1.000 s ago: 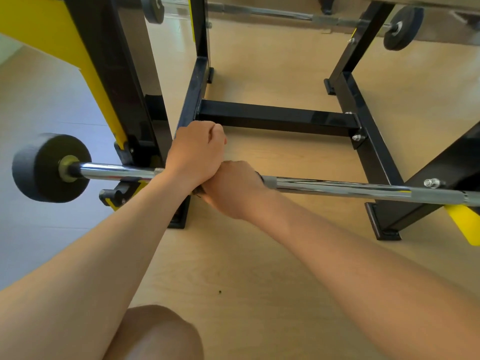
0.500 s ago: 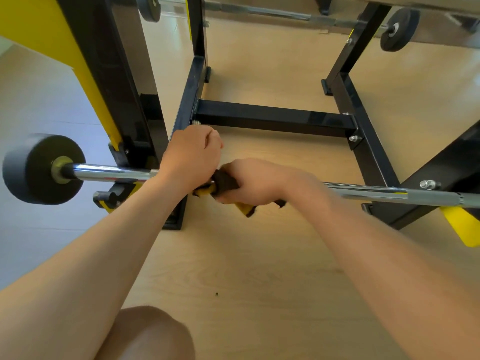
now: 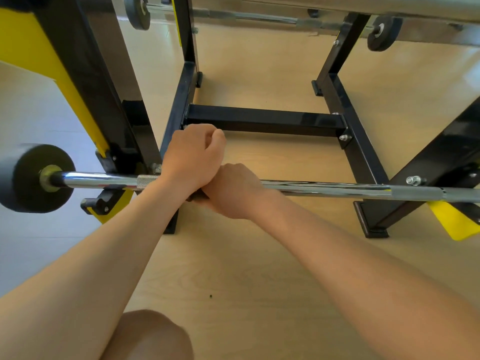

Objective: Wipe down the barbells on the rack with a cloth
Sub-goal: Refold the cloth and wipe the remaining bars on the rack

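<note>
A chrome barbell [image 3: 324, 187] lies across the low pegs of the black and yellow rack [image 3: 109, 105], with a round black weight [image 3: 33, 178] on its left end. My left hand [image 3: 193, 158] grips the bar just right of the rack's left upright. My right hand [image 3: 231, 189] is pressed against it, curled round the bar with a dark cloth [image 3: 198, 196], of which only a sliver shows beneath the fingers. A second barbell [image 3: 259, 18] rests on the far side of the rack.
The rack's black cross brace [image 3: 262, 119] and right foot rail [image 3: 363, 162] lie on the light wooden floor [image 3: 233, 268] behind the bar. A yellow peg [image 3: 452, 219] sticks out at the right. My knee [image 3: 148, 336] shows at the bottom edge.
My right hand with the cloth slid right along the bar and has come back left against my left hand. The cloth, showing yellow and dark half a second ago, is mostly hidden again.
</note>
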Demonstrator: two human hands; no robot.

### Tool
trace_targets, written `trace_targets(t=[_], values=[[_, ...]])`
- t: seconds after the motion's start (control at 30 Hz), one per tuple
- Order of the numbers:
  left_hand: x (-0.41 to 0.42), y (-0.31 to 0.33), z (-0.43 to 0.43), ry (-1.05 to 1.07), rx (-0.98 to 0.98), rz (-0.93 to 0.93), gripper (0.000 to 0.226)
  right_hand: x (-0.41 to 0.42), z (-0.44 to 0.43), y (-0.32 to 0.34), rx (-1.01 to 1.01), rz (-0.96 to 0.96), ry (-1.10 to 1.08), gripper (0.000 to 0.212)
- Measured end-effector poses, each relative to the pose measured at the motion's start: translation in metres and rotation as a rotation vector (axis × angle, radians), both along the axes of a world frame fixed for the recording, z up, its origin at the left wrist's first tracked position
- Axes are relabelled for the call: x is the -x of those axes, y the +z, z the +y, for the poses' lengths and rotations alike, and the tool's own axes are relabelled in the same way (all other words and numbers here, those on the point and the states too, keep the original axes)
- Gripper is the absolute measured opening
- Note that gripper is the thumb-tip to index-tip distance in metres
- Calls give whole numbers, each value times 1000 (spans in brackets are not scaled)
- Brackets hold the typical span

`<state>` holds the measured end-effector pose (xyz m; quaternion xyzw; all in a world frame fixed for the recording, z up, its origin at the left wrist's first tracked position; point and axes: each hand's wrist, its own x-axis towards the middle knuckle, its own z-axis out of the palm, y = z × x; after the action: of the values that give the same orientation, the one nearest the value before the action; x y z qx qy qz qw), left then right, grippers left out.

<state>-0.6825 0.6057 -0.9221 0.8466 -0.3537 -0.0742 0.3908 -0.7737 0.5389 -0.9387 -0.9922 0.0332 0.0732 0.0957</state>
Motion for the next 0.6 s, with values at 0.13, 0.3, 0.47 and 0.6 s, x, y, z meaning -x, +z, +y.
trace_targets(t=[0.13, 0.3, 0.47, 0.6], values=[[-15, -3, 19, 15, -93, -47, 36, 32, -80, 41, -480, 567, -287, 45], [-31, 3, 35, 93, -95, -68, 39, 27, -77, 41, -301, 615, -278, 43], [-29, 12, 37, 115, 21, -87, 41, -21, -5, 15, -103, 224, -97, 35], [-39, 19, 45, 197, 174, -134, 40, -41, 32, 9, 106, 32, 16, 35]])
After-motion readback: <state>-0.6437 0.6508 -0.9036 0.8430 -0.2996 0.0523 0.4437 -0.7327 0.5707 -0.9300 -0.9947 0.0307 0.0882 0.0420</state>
